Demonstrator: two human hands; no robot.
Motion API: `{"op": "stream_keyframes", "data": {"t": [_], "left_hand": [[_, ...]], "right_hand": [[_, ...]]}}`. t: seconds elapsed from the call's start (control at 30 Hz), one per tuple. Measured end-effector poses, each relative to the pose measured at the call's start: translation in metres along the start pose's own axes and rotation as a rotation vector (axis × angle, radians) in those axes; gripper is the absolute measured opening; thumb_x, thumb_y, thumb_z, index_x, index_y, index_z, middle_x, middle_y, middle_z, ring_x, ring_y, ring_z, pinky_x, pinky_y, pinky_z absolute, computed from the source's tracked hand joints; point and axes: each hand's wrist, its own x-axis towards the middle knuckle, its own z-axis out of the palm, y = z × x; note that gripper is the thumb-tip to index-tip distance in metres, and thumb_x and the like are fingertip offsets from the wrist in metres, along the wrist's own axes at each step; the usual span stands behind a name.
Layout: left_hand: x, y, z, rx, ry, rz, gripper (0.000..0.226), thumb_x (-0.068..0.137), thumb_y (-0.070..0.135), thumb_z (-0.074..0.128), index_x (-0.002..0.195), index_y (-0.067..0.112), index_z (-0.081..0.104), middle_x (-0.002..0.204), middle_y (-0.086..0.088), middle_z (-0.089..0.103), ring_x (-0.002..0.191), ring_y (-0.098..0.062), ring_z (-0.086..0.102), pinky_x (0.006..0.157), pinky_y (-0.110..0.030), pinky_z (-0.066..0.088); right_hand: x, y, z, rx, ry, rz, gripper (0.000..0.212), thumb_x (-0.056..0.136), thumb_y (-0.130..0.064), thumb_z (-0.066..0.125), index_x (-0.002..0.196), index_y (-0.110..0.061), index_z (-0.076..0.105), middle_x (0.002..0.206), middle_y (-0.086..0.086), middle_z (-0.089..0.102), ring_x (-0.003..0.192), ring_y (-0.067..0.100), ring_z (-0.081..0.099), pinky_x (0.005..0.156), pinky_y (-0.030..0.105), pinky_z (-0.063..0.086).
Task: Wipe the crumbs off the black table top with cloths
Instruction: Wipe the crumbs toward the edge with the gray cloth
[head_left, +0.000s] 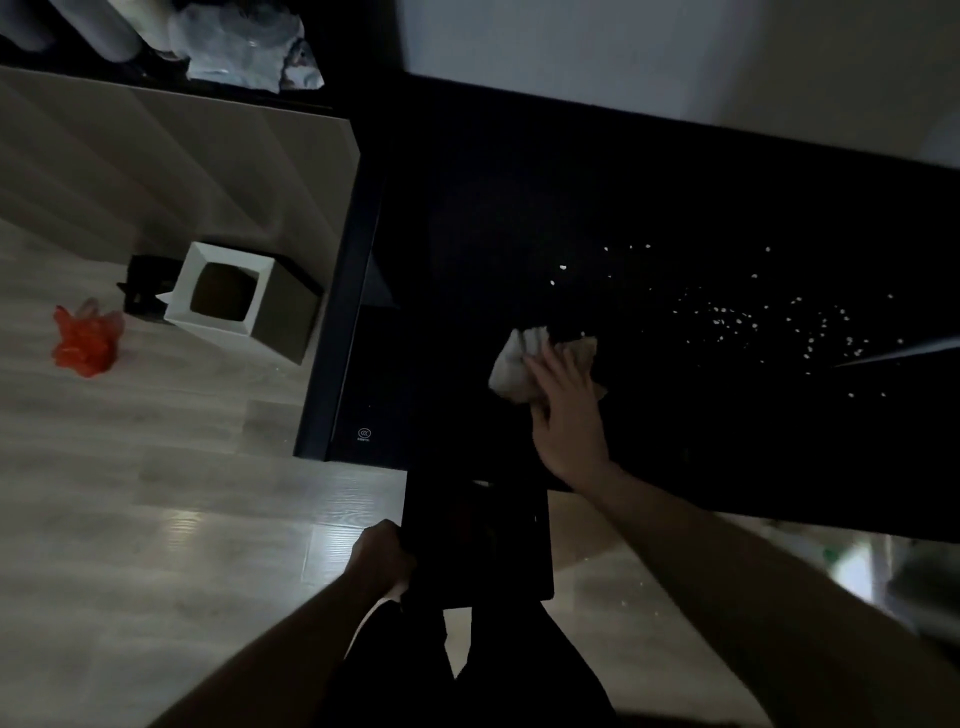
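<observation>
The black table top (649, 208) fills the upper right of the view. Several white crumbs (727, 317) lie scattered over its right part. A crumpled pale cloth (511, 364) rests on the table near the front edge, and my right hand (566, 410) lies flat on it, fingers spread toward the cloth's far side. My left hand (382, 561) is below the table edge, closed on the rim of a flat black object (478, 545) held out in front of my legs; what that object is stays too dark to tell.
A white square bin (223, 296) with a dark inside stands on the pale wood floor left of the table. A red plastic bag (85, 338) lies further left. Crumpled clear plastic (244, 47) sits at the top. A few crumbs (623, 603) lie on the floor.
</observation>
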Motion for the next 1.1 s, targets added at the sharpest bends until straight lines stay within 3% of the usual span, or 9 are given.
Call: {"op": "stream_keyframes", "data": {"t": [0.13, 0.3, 0.43, 0.53, 0.63, 0.77, 0.9, 1.0, 1.1], "left_hand": [[-0.001, 0.003, -0.008, 0.036, -0.034, 0.030, 0.016, 0.083, 0.021, 0.062, 0.070, 0.017, 0.053, 0.062, 0.006, 0.052, 0.078, -0.020, 0.068, 0.057, -0.021, 0.042], [-0.002, 0.001, -0.012, 0.073, -0.046, 0.032, 0.016, 0.080, 0.020, 0.068, 0.093, 0.011, 0.063, 0.086, -0.002, 0.068, 0.095, -0.022, 0.073, 0.062, -0.023, 0.046], [-0.004, 0.002, -0.018, 0.131, -0.108, 0.012, 0.026, 0.075, 0.016, 0.081, 0.095, 0.009, 0.067, 0.104, -0.006, 0.072, 0.106, -0.021, 0.070, 0.068, -0.020, 0.045], [-0.002, -0.002, -0.018, 0.115, -0.127, -0.034, 0.029, 0.066, 0.023, 0.087, 0.078, 0.015, 0.062, 0.095, 0.000, 0.074, 0.104, -0.015, 0.072, 0.067, -0.020, 0.050], [0.000, -0.003, -0.016, 0.037, -0.080, -0.035, 0.022, 0.076, 0.023, 0.076, 0.093, 0.011, 0.072, 0.093, -0.003, 0.075, 0.098, -0.017, 0.074, 0.067, -0.023, 0.053], [-0.002, -0.001, -0.015, 0.019, -0.038, -0.021, 0.020, 0.084, 0.020, 0.063, 0.065, 0.017, 0.056, 0.063, 0.002, 0.059, 0.084, -0.022, 0.074, 0.058, -0.022, 0.048], [-0.003, 0.003, -0.015, -0.011, -0.030, -0.038, 0.027, 0.086, 0.022, 0.060, 0.063, 0.021, 0.047, 0.064, 0.005, 0.052, 0.080, -0.021, 0.066, 0.062, -0.024, 0.045], [-0.004, 0.008, -0.011, -0.043, -0.038, -0.057, 0.021, 0.086, 0.024, 0.060, 0.069, 0.018, 0.050, 0.074, 0.001, 0.059, 0.092, -0.025, 0.071, 0.064, -0.024, 0.046], [-0.009, 0.018, 0.001, -0.065, -0.012, -0.093, 0.022, 0.085, 0.024, 0.060, 0.066, 0.017, 0.053, 0.078, -0.003, 0.062, 0.091, -0.025, 0.072, 0.063, -0.026, 0.046]], "right_hand": [[-0.077, -0.032, 0.031, 0.085, -0.004, -0.024, 0.057, 0.099, -0.012, 0.050, 0.155, -0.022, 0.047, 0.169, -0.004, 0.032, 0.160, 0.019, 0.016, 0.129, 0.050, 0.022], [-0.139, -0.059, 0.050, 0.337, -0.004, 0.046, 0.060, 0.096, 0.009, 0.056, 0.149, -0.019, 0.056, 0.163, -0.004, 0.044, 0.157, 0.012, 0.030, 0.127, 0.045, 0.032], [-0.147, -0.070, 0.033, 0.490, 0.019, 0.162, 0.067, 0.097, 0.006, 0.056, 0.149, -0.036, 0.052, 0.158, -0.009, 0.050, 0.148, 0.009, 0.045, 0.120, 0.046, 0.043], [-0.132, -0.069, 0.008, 0.580, 0.054, 0.263, 0.069, 0.095, -0.005, 0.053, 0.148, -0.049, 0.049, 0.154, -0.011, 0.055, 0.142, 0.008, 0.052, 0.115, 0.045, 0.048], [-0.109, -0.063, -0.019, 0.555, 0.101, 0.235, 0.062, 0.100, -0.004, 0.052, 0.153, -0.037, 0.046, 0.156, -0.010, 0.052, 0.145, 0.005, 0.047, 0.118, 0.033, 0.045], [-0.060, -0.042, -0.055, 0.548, 0.155, 0.216, 0.057, 0.103, 0.001, 0.055, 0.155, -0.021, 0.046, 0.153, -0.006, 0.051, 0.140, -0.011, 0.044, 0.119, 0.017, 0.036], [0.006, -0.008, -0.085, 0.421, 0.242, 0.285, 0.054, 0.102, -0.003, 0.055, 0.153, -0.019, 0.049, 0.154, 0.003, 0.055, 0.147, 0.017, 0.046, 0.121, 0.023, 0.034], [0.060, 0.019, -0.107, 0.346, 0.263, 0.253, 0.053, 0.101, -0.004, 0.053, 0.151, -0.021, 0.052, 0.152, 0.005, 0.056, 0.141, 0.018, 0.051, 0.109, 0.006, 0.030], [0.109, 0.045, -0.122, 0.272, 0.194, 0.196, 0.053, 0.102, -0.007, 0.050, 0.153, -0.022, 0.049, 0.157, 0.006, 0.049, 0.145, 0.020, 0.046, 0.118, 0.018, 0.031]]}}
